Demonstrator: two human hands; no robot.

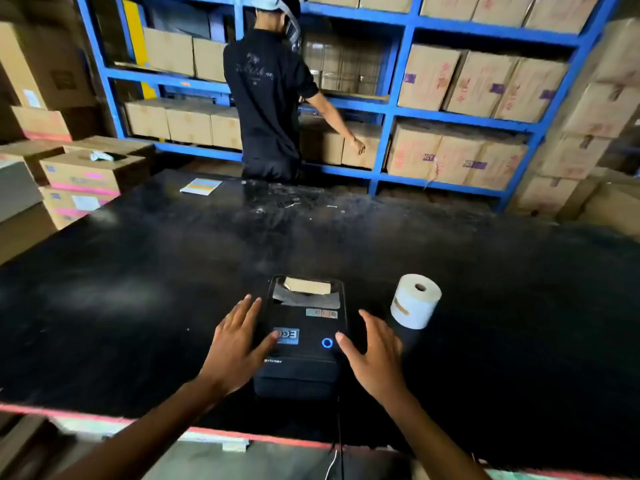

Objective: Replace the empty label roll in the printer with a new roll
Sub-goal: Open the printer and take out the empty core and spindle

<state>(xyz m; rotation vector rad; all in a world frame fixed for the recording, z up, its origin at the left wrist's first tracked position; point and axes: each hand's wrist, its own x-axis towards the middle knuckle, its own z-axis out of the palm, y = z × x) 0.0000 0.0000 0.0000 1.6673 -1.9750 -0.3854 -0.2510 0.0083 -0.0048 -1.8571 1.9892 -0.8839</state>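
Observation:
A black label printer [303, 348] sits on the black table [138, 306] near its front edge, lid down, with a blue ring light lit on top. A brown cardboard core shows through its clear window [306, 287]. A new white label roll [415, 301] stands on end to the right of the printer. My left hand [235, 344] hovers open at the printer's left side, thumb over the lid. My right hand [375, 355] is open at the printer's right side, thumb near the blue light. Neither hand holds anything.
A person in a black shirt [268, 98] stands behind the table, facing blue shelves [398, 112] full of cardboard boxes. A striped paper sheet [201, 186] lies at the table's far left. Stacked boxes [83, 178] stand left. A cable [337, 445] hangs over the front edge.

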